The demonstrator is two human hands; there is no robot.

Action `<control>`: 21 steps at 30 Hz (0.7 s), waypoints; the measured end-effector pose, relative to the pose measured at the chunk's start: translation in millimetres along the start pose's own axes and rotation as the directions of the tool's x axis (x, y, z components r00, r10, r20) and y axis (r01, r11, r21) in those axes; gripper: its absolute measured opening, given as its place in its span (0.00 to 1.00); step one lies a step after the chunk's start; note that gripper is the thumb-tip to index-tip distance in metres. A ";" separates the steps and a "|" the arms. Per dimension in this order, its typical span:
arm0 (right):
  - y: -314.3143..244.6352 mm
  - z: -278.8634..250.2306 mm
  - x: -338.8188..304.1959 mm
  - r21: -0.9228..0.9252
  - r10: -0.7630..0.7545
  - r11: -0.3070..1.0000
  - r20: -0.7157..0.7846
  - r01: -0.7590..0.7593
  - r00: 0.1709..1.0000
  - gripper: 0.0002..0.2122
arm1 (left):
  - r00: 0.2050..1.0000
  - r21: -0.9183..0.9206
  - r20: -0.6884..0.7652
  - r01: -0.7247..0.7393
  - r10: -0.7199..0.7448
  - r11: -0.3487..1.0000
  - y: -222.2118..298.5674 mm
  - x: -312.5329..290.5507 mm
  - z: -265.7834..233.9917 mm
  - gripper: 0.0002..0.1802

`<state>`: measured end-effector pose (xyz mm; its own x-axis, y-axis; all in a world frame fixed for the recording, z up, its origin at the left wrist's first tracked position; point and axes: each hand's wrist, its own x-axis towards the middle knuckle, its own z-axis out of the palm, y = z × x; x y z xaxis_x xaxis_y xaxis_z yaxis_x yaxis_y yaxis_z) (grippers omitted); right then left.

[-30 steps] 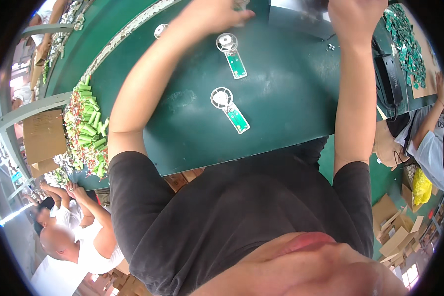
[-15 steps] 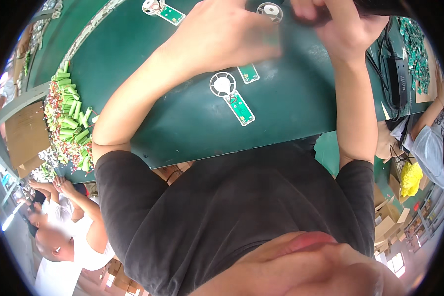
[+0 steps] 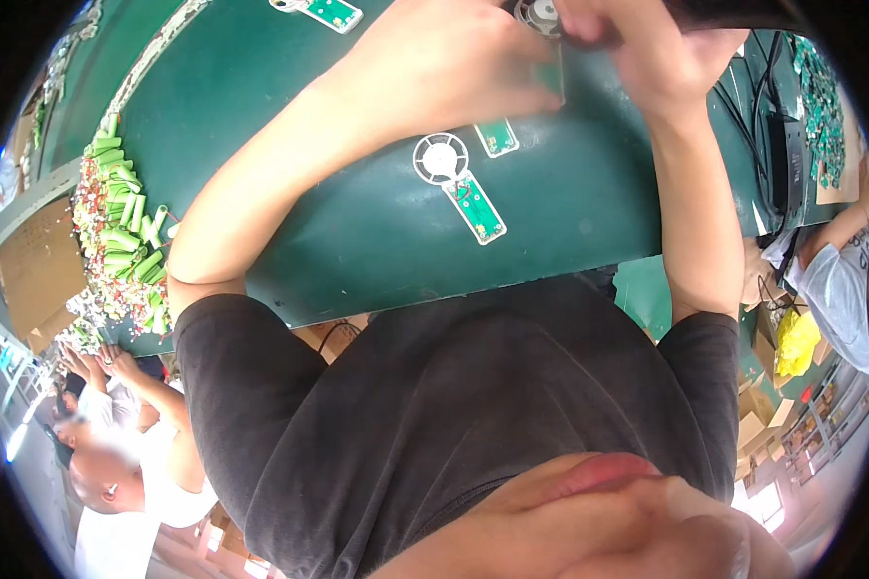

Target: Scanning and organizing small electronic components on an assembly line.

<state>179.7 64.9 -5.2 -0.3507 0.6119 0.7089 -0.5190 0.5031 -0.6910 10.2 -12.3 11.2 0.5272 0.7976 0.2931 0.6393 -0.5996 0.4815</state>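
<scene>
partly beneath left hand, green board, right hand nearby

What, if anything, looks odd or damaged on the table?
Nothing stands out. The nearest circuit board lies flat and looks whole; the left hand hides most of another board, so I can't judge that.

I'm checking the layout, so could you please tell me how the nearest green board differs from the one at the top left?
The nearest board has its white disc in full view, while the top-left board has its disc cut by the picture's edge. The nearest board slants steeply, while the top-left board lies more sideways. Both are green, white-framed and on the table.
</scene>
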 end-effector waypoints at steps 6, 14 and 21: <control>-2.3 4.9 -5.9 -0.122 0.135 0.983 -0.044 -0.139 0.990 0.24 | 0.991 -0.024 -0.118 0.060 -0.063 0.998 -6.9 -4.1 14.0 0.20; -17.5 0.4 4.8 -0.030 -0.015 1.000 -0.238 0.008 0.971 0.26 | 0.973 0.162 -0.088 0.227 -0.215 0.960 -18.4 27.5 -35.2 0.22; -20.3 -5.0 11.8 0.034 0.054 0.998 -0.281 -0.046 0.958 0.26 | 0.900 0.524 -0.427 0.323 -0.085 0.788 -240.4 102.3 -73.6 0.22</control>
<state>190.0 64.9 16.5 -0.1449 0.7850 0.6023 -0.5287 0.4531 -0.7177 -130.8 218.4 -13.7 0.1816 0.7971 0.5759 0.9673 -0.2502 0.0413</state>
